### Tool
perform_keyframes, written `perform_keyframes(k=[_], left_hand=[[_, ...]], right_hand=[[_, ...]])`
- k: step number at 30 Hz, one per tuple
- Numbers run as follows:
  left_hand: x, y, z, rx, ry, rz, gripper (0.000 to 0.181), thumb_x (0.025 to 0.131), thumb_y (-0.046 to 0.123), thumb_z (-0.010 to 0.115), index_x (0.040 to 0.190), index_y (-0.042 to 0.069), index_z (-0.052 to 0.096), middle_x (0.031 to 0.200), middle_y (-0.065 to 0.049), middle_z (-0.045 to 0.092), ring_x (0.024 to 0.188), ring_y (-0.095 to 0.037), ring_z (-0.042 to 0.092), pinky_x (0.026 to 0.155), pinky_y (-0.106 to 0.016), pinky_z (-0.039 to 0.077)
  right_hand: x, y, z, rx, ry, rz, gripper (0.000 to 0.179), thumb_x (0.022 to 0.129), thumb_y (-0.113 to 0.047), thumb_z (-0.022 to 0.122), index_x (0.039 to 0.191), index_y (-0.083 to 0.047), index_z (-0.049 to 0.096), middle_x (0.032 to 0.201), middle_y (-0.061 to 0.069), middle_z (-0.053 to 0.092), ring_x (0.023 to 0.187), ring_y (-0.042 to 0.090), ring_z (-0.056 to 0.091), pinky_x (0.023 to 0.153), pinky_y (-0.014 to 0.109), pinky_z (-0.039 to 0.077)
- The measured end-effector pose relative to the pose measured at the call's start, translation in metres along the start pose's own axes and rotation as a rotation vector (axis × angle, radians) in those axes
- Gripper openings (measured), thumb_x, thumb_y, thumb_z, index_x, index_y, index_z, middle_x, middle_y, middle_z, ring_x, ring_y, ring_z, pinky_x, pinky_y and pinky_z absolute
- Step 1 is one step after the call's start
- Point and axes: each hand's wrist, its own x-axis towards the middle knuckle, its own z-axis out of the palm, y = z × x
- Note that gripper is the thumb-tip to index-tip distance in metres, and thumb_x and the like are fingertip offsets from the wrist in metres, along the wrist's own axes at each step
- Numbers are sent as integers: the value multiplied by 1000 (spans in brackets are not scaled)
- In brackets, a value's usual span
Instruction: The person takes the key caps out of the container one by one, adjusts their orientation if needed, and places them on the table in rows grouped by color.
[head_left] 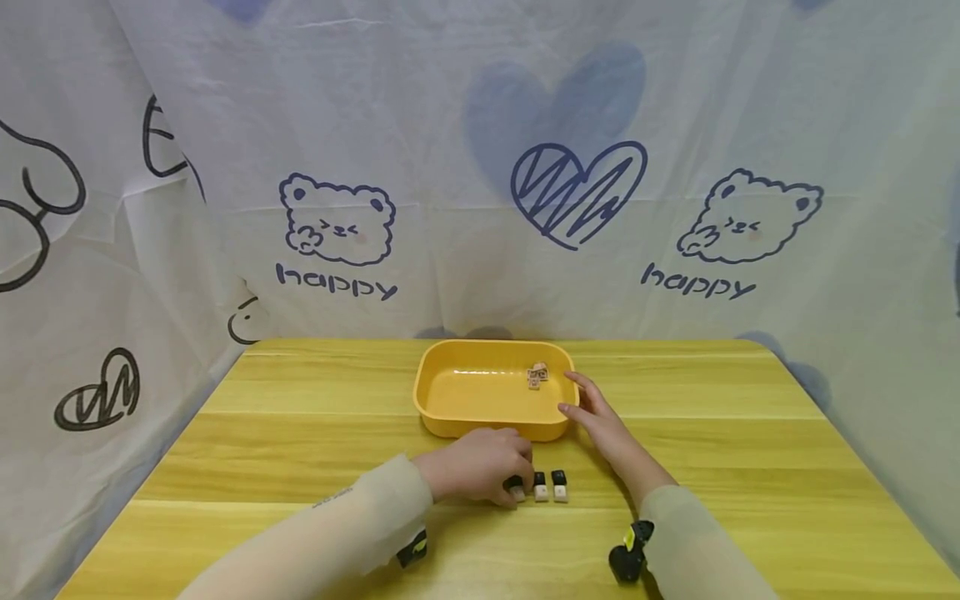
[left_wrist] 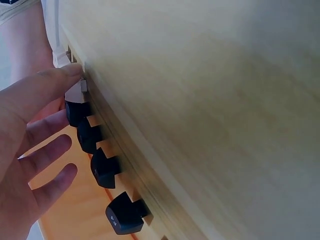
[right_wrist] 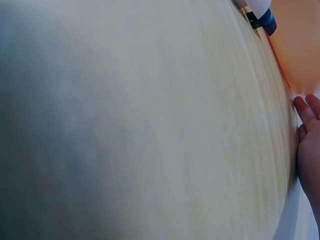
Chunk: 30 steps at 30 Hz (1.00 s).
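Several black and white keycaps stand on the table in short columns, among them a white keycap (head_left: 560,494) and a black keycap (head_left: 558,477) just right of my left hand (head_left: 483,467). That hand pinches a white keycap (left_wrist: 75,92) at the row's near end. Its thumb lies against the cap, the index finger is hidden, and the other fingers extend beside several black keycaps (left_wrist: 104,168). My right hand (head_left: 602,417) rests at the right end of the yellow tray (head_left: 450,427), fingers extended over the rim. In the right wrist view, its fingertips (right_wrist: 301,103) touch the tray's wall.
Inside the tray, towards its right end, lies a small cluster of pale keycaps (head_left: 537,375). The wooden table (head_left: 315,450) runs back to a hanging printed cloth (head_left: 450,167), which also encloses both sides.
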Motion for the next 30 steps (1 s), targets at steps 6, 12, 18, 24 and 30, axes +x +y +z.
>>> perform_keyframes(k=[6,12,18,24,30], left_hand=[[0,0,1,-11,-7,8,10,83,31,78,92,33,76,97,16,60,86,-2,49,70,-16,41],[-1,2,-2,-31,-18,5,15,81,37,80,95,31,76,99,14,61,88,-3,50,73,-17,43],[0,2,-10,-60,38,0,23,80,39,80,98,27,76,103,11,62,93,-4,54,82,-19,45],[5,-4,-26,-28,141,-48,31,80,41,80,104,22,74,105,7,63,94,-8,56,81,-22,48],[15,-18,-42,-34,185,-170,33,83,40,78,108,20,73,114,2,63,106,-15,58,91,-29,47]], right_hand=[[2,-1,-2,20,-9,21,59,102,-12,51,154,-12,22,157,23,18,143,37,21,113,51,21],[1,0,0,6,-2,16,58,102,-14,52,153,-16,25,157,21,21,143,34,23,113,50,21],[-2,-2,1,-8,-1,-6,57,101,-17,53,152,-18,26,157,20,22,143,35,24,113,51,21],[-3,-2,0,-20,-6,2,58,101,-19,53,152,-20,25,157,19,23,142,35,25,113,52,19],[-13,-23,2,5,-35,25,61,101,-15,52,154,-13,21,156,25,20,142,39,24,113,53,19]])
